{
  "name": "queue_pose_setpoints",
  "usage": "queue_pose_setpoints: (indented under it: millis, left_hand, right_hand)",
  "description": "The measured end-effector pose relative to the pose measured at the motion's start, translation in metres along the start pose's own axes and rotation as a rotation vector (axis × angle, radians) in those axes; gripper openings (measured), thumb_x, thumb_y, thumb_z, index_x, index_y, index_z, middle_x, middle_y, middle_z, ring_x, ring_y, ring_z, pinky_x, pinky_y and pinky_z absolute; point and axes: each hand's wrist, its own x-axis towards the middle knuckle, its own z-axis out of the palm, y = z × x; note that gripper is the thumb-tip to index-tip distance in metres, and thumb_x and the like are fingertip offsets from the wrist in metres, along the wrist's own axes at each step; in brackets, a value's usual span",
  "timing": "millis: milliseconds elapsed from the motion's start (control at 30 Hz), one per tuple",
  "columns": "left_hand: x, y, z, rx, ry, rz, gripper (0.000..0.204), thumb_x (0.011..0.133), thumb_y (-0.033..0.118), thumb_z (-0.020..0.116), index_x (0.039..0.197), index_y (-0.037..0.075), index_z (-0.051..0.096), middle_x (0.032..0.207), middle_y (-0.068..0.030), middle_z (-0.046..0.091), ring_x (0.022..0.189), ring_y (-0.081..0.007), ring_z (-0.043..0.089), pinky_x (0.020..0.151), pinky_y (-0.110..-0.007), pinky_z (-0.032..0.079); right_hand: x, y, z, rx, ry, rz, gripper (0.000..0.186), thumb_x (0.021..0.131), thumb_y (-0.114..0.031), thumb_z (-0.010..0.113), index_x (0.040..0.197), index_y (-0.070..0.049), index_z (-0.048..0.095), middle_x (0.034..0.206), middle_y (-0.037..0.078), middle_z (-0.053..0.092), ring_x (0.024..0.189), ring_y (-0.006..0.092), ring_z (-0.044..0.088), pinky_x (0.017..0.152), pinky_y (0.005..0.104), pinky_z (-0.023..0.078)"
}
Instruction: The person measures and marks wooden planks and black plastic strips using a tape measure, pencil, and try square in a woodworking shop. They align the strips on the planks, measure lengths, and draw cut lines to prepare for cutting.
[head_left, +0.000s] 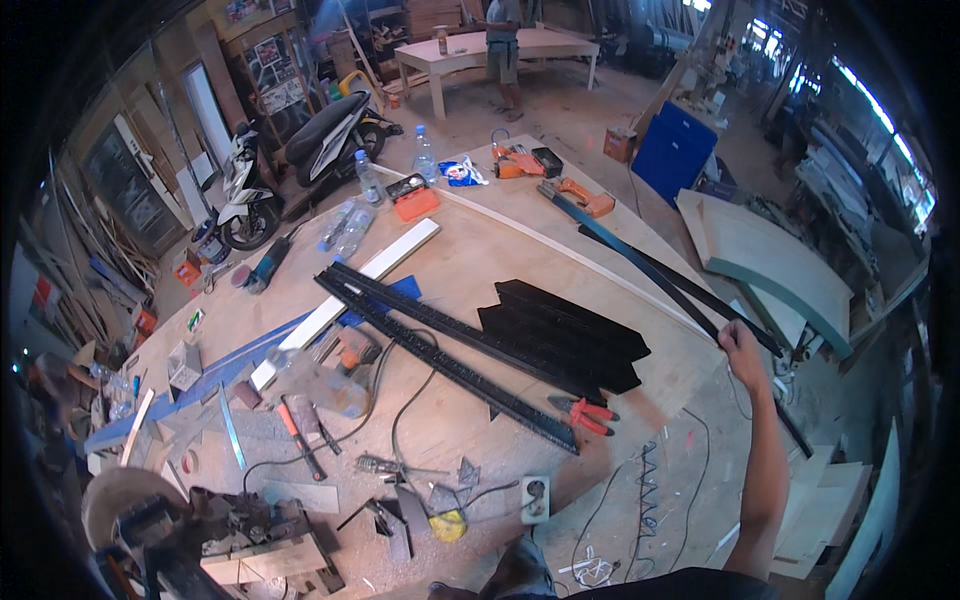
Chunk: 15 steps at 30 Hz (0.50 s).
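My right hand (742, 352) is closed around a long, thin black bar (655, 275) at the right edge of the worktable (480, 232). The bar slants from the far side toward me, with a bluish sheen on its far part. A second black bar (722, 310) lies close beside it. A brownish motion smear (640, 410) near the red-handled pliers (590, 414) looks like my left hand; its fingers cannot be made out. Left of the pliers lie two long, dark perforated rails (450, 365). Flat black strips with angled ends (560, 335) lie side by side beyond them.
Orange power tools (585, 197), water bottles (425, 155) and an orange case (415, 203) stand along the far side. Cords, a hammer (302, 438) and a power socket (535, 500) lie nearer. A cut-off saw (140, 510) sits lower left. Another person (503, 45) stands at a far table.
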Motion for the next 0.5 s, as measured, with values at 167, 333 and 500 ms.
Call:
queue_pose_setpoints:
  millis: [167,333,500]
  left_hand:
    - [-0.061,-0.09,0.051,-0.345,-0.507,0.012,0.048,0.106,0.041,0.064,0.13,0.001,0.073,0.12,-0.0146,0.076,0.098,-0.0279,0.073,0.068,-0.043,0.062]
    - [-0.046,-0.046,0.008,-0.049,-0.834,0.428,0.05,0.103,0.046,0.066,0.125,0.002,0.075,0.12,-0.0235,0.077,0.105,-0.0348,0.075,0.098,-0.044,0.057]
    - [-0.13,0.104,-0.093,-0.515,-0.879,0.77,0.068,0.097,0.045,0.08,0.148,0.005,0.06,0.143,-0.0163,0.067,0.131,-0.0287,0.065,0.113,-0.045,0.05]
  right_hand:
    - [-0.204,-0.07,-0.019,0.88,-0.194,0.211,0.03,0.108,-0.029,0.062,0.126,-0.005,0.06,0.087,0.008,0.069,0.071,0.0207,0.071,0.064,0.0368,0.056]
    - [-0.437,-0.158,0.036,0.806,-0.248,0.186,0.047,0.082,-0.007,0.091,0.116,-0.002,0.059,0.082,0.005,0.066,0.056,0.0154,0.065,0.05,0.0332,0.056]
    - [-0.593,-0.233,0.107,0.451,-0.082,0.073,0.044,0.075,-0.024,0.092,0.098,-0.002,0.061,0.08,0.003,0.061,0.065,0.0151,0.057,0.06,0.0343,0.047]
